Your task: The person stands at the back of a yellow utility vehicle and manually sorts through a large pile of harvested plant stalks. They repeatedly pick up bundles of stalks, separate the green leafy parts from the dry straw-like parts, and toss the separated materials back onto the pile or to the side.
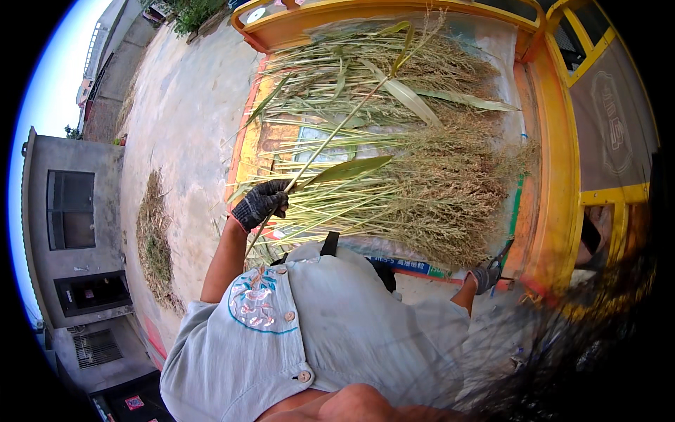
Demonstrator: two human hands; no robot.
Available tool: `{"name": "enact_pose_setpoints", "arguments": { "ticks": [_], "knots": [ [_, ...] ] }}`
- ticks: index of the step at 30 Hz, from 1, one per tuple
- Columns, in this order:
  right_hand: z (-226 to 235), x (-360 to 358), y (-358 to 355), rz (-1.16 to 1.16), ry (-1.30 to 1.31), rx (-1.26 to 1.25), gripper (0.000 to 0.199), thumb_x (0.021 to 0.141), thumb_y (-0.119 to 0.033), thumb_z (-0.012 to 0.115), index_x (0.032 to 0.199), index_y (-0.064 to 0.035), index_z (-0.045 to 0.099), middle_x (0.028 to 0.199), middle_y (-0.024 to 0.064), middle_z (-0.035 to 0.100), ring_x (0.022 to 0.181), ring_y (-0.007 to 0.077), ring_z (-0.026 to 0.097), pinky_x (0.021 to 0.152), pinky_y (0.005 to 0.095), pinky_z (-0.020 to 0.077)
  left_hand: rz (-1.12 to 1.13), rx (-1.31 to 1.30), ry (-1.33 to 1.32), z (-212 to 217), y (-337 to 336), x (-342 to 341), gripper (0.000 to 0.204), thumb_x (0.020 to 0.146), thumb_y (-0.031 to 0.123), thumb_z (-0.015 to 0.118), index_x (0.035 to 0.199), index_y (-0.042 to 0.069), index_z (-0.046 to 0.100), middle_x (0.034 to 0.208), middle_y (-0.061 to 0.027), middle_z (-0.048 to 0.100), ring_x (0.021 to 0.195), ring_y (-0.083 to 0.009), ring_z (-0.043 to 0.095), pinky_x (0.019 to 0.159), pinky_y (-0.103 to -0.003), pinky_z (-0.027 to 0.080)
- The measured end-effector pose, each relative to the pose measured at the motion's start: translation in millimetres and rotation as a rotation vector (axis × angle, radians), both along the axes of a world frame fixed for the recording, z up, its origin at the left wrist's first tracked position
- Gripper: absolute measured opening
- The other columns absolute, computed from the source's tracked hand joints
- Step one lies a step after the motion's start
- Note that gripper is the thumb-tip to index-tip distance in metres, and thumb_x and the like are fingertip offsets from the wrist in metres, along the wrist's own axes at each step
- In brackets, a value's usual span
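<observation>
My left hand point(261, 202), in a dark knit glove, is closed around the lower part of a long broomcorn stalk point(336, 132). The stalk slants up and to the right over the load, with long green leaves and a seed head at its far end. Low at the right, my gloved right hand point(482, 278) is closed on a dark hand tool that looks like pruning shears point(503, 254); its blades are hard to make out. Beneath the held stalk lie rows of cut broomcorn stalks point(337, 211), stems leftward and brown seed heads point(450, 204) rightward.
The stalks lie on sheeting in an orange vehicle bed point(538, 204) with a yellow rail point(387, 15) at the far side. A yellow-framed cab point(612, 105) stands at the right. Dried plant scraps point(156, 239) lie on the concrete ground at the left, near a grey building point(77, 148).
</observation>
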State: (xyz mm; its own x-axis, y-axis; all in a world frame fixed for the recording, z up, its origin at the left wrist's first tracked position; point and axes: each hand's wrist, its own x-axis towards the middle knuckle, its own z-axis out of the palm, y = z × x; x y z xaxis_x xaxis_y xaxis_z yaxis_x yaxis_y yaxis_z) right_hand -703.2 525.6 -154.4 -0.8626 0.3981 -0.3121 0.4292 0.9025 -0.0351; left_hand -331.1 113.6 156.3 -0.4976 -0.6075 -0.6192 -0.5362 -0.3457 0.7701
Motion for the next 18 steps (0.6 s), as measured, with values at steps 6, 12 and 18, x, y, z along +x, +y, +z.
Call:
{"name": "enact_pose_setpoints", "arguments": {
  "ticks": [6,12,18],
  "knots": [
    [2.2,-16.9,10.8,-0.341,-0.117,-0.306,0.046,0.080,-0.026,0.059,0.118,-0.0071,0.044,0.110,0.0146,0.056,0.082,0.0282,0.060,0.074,0.0402,0.0470,-0.122,-0.152,-0.180,-15.1,0.4,-23.7,0.024,0.079,0.013,0.063,0.101,0.005,0.060,0.066,0.0038,0.055,0.049,-0.0038,0.045,0.041,-0.019,0.037],
    [-13.2,36.1,39.1,-0.277,0.140,-1.235,0.043,0.084,-0.020,0.053,0.123,-0.0076,0.040,0.102,0.0183,0.057,0.075,0.0301,0.061,0.058,0.0402,0.0498,-0.012,-0.389,-0.203,-46.4,13.7,-34.9,0.011,0.071,0.006,0.069,0.074,0.005,0.059,0.060,0.0008,0.054,0.046,-0.0062,0.045,0.041,-0.023,0.037],
    [108.4,143.9,-116.8,-0.286,-0.834,-2.097,0.024,0.088,-0.031,0.045,0.099,-0.0103,0.051,0.083,0.0165,0.062,0.066,0.0238,0.060,0.053,0.0327,0.0468,-0.174,-0.633,-0.146,-101.8,12.0,-30.2,0.019,0.065,0.010,0.073,0.074,0.002,0.059,0.063,-0.0072,0.059,0.058,-0.0127,0.053,0.056,-0.029,0.045]
  ]
}}
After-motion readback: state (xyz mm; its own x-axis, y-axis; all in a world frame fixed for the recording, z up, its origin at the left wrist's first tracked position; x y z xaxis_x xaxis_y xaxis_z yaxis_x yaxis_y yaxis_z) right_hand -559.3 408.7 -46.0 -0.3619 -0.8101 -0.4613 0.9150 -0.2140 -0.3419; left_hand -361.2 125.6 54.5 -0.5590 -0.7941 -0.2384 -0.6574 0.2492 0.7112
